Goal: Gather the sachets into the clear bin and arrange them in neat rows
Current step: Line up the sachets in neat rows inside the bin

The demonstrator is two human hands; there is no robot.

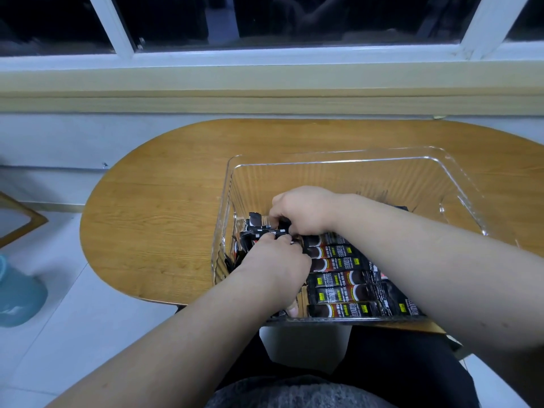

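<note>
head view looks down on the oval wooden table, set under a white-framed window, and no sachet lies loose on the wood that shows. on the table's near right sits the clear plastic bin, ribbed walls, far half bare. along the bin's near side a row of black stick sachets lies flat, side by side, long edges touching, printed faces up. that part looks done. both arms reach in from the near edge. the right hand comes over the top, fingers curled down onto a jumbled bunch of sachets by the bin's left wall. the left hand meets it from the near side, fingertips pinching the ends of the same bunch. these ones sit tilted and crossed, not yet in line. my read: gathering seems finished, as far as shows, and what's left is squaring this clump into the rows, perhaps filling the open far half.
</note>
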